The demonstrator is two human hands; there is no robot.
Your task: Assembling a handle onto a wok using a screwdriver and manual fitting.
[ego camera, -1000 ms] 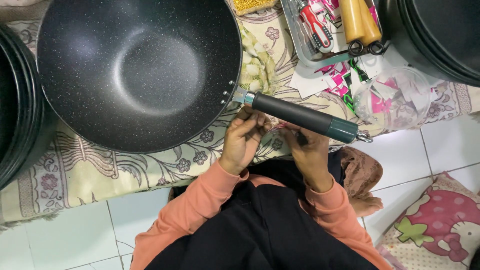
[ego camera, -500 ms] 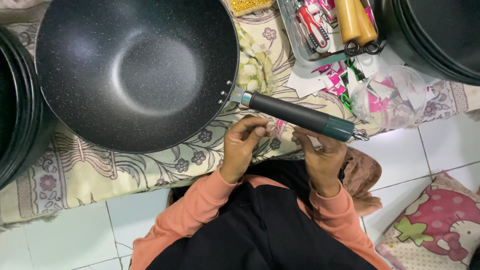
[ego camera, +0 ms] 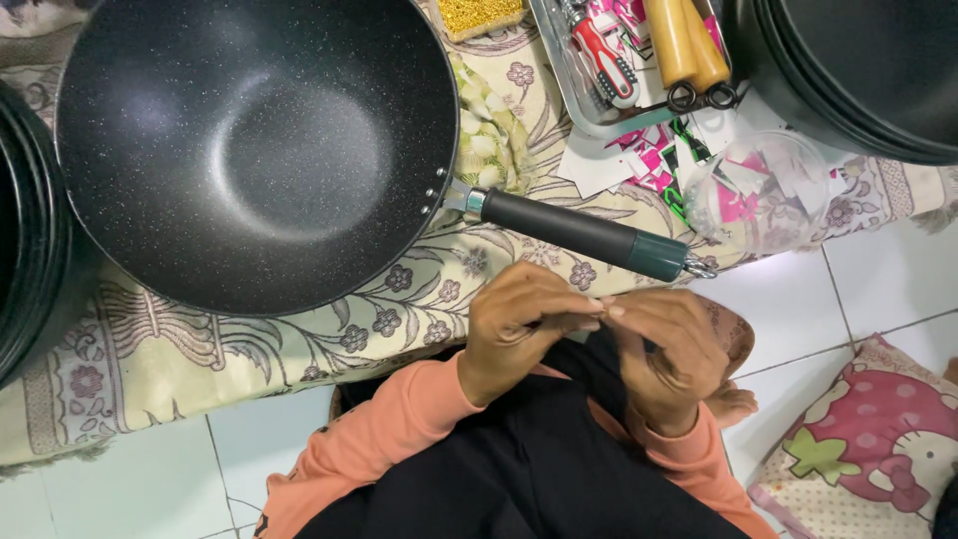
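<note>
A large black speckled wok (ego camera: pixel 249 150) rests on a floral cloth (ego camera: pixel 150 359), its dark handle (ego camera: pixel 584 232) pointing right. Just below the handle, over my lap, my left hand (ego camera: pixel 519 334) and my right hand (ego camera: pixel 669 349) meet fingertip to fingertip. Both have their fingers curled and pinched together around something small at the point of contact; I cannot make out what it is. Neither hand touches the wok or its handle.
Stacked black pans sit at the left edge (ego camera: pixel 25 230) and top right (ego camera: pixel 858 70). A metal tray (ego camera: pixel 589 110) holds a red-handled tool and wooden handles. Pink and white paper scraps (ego camera: pixel 738 180) lie by the handle's end. A patterned cushion (ego camera: pixel 868 449) lies on white floor tiles.
Both hands have drawn back from under the wok handle toward my lap and now pinch together at the fingertips. The wok has stayed in place.
</note>
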